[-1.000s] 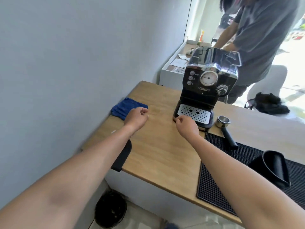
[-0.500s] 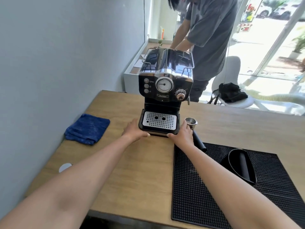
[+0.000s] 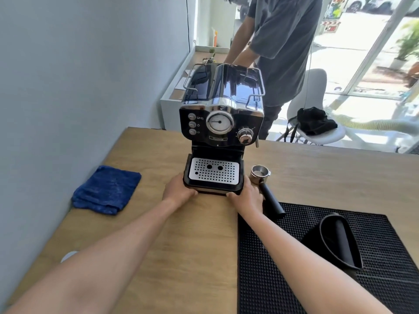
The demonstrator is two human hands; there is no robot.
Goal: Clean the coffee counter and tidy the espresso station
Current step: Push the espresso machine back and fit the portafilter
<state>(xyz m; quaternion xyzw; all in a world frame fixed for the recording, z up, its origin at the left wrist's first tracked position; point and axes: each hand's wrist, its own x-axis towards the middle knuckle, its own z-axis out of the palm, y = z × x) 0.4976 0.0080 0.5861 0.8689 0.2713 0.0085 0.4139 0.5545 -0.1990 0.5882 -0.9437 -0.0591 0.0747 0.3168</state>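
Observation:
A black and chrome espresso machine (image 3: 223, 109) stands on the wooden counter (image 3: 158, 234). Its drip tray (image 3: 214, 174) with a perforated metal grate sticks out at the front. My left hand (image 3: 178, 189) grips the tray's left front corner and my right hand (image 3: 246, 194) grips its right front corner. A folded blue cloth (image 3: 106, 190) lies to the left by the wall. A portafilter (image 3: 264, 184) with a black handle lies just right of my right hand, its handle end on the black rubber mat (image 3: 328, 279).
A black knock box (image 3: 337, 241) lies on the mat. A small white round object (image 3: 68, 256) sits near the counter's left edge. Behind the counter a person in a grey shirt (image 3: 278, 48) bends over a side table. A white chair (image 3: 317, 123) holds a black bag.
Both hands went from closed fists in front of the machine to gripping the drip tray's front corners. The view swung to face the machine squarely.

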